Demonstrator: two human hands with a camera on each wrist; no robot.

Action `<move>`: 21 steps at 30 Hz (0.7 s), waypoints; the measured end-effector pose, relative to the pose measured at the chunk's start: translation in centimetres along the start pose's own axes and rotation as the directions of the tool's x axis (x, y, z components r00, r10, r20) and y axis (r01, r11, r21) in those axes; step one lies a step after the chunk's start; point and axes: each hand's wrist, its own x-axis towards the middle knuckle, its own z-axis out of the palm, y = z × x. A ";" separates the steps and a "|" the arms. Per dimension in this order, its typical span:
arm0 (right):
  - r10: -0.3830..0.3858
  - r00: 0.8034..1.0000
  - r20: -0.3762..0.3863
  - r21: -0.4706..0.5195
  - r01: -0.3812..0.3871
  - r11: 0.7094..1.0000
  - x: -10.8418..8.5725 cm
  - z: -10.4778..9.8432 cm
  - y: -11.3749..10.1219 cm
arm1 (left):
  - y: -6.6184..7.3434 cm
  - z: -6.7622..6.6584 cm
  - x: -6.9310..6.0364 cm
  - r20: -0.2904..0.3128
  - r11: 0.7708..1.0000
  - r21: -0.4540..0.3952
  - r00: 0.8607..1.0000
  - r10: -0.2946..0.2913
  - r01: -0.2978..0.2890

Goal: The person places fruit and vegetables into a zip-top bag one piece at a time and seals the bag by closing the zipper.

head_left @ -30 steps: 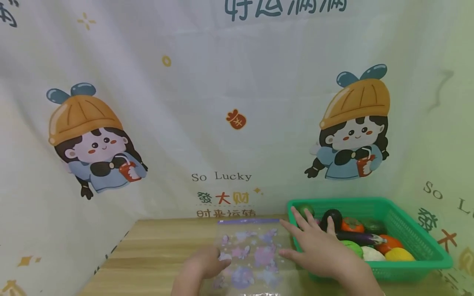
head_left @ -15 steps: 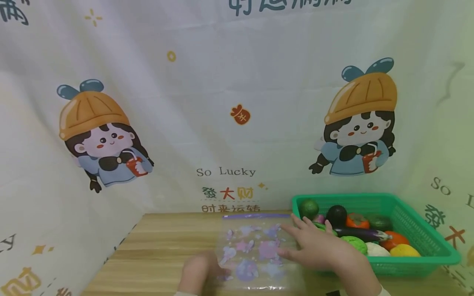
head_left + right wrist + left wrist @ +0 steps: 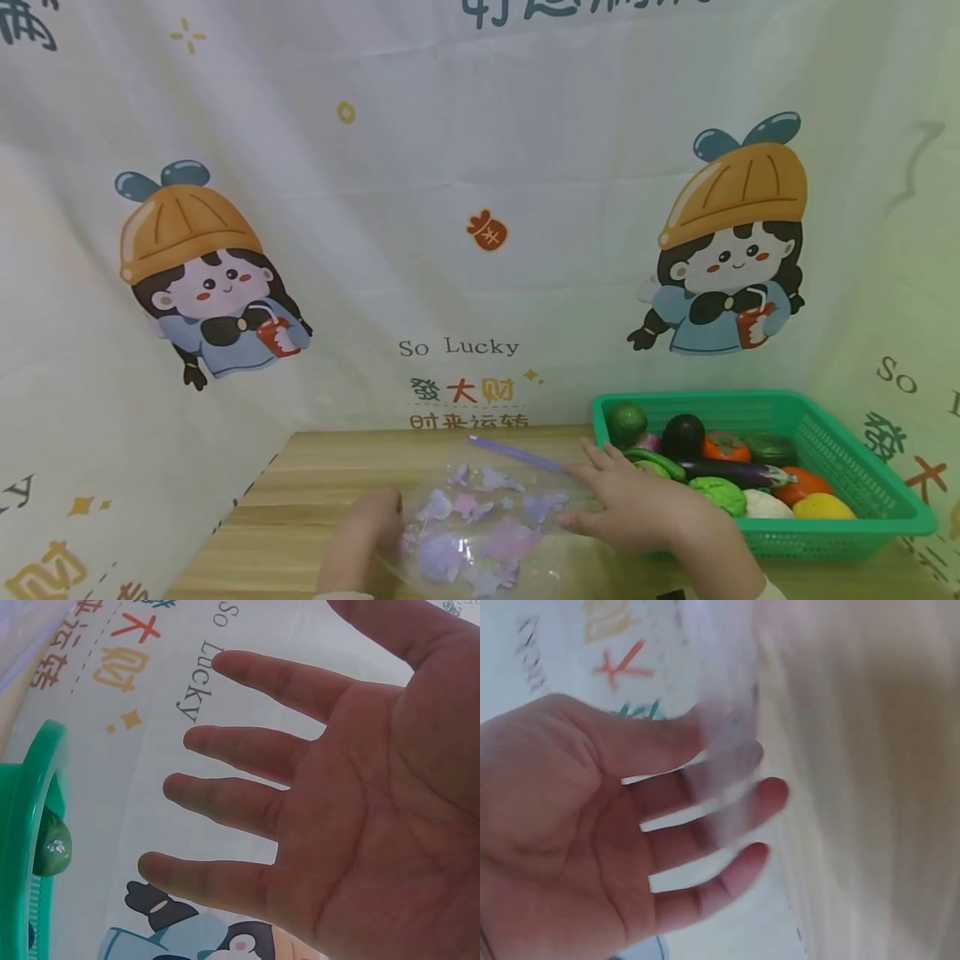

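A clear zip bag (image 3: 491,542) with pink and purple prints and a purple zip strip lies at the front middle of the head view, its near left side raised and bulging. My left hand (image 3: 367,521) pinches that side between thumb and index finger. In the left wrist view, the bag's film (image 3: 724,667) passes across the fingers of the left hand (image 3: 592,802), blurred. My right hand (image 3: 645,508) spreads its fingers between the bag and the basket. Palm and straight fingers of the right hand (image 3: 345,780) hold nothing in the right wrist view.
A green plastic basket (image 3: 813,546) stands on the right, filled with vegetables and fruit, among them an eggplant (image 3: 738,473) and a yellow fruit (image 3: 822,506). The wooden tabletop (image 3: 322,467) ends at a printed cloth backdrop (image 3: 375,267).
My left hand has moved left, drawing the bag's near side up and leftward. The flat bag now bulges, and its zip strip slants. The right hand stays spread in nearly the same place.
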 end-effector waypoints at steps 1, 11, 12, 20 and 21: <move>-0.002 1.000 -0.003 0.001 0.002 1.000 0.0 0.0 0.0 | -0.3 -0.5 0.0 -0.027 1.000 -0.015 1.000 0.005 -0.005; 0.001 1.000 0.010 0.027 -0.001 1.000 0.2 0.1 0.0 | 2.3 -6.4 -1.8 -0.200 0.973 -0.182 0.974 0.106 -0.144; -0.002 1.000 0.006 0.025 0.001 1.000 0.2 0.2 0.0 | 3.0 -6.9 -2.2 -0.222 0.972 -0.172 0.968 0.121 -0.161; -0.077 0.985 -0.156 0.065 0.088 0.994 1.1 -0.1 0.2 | 7.9 -10.3 -6.6 -0.468 0.911 -0.178 0.846 0.254 -0.371; -0.059 0.980 -0.189 0.077 0.075 0.994 1.1 -0.3 0.2 | 8.2 -10.5 -7.2 -0.503 0.895 -0.175 0.819 0.276 -0.410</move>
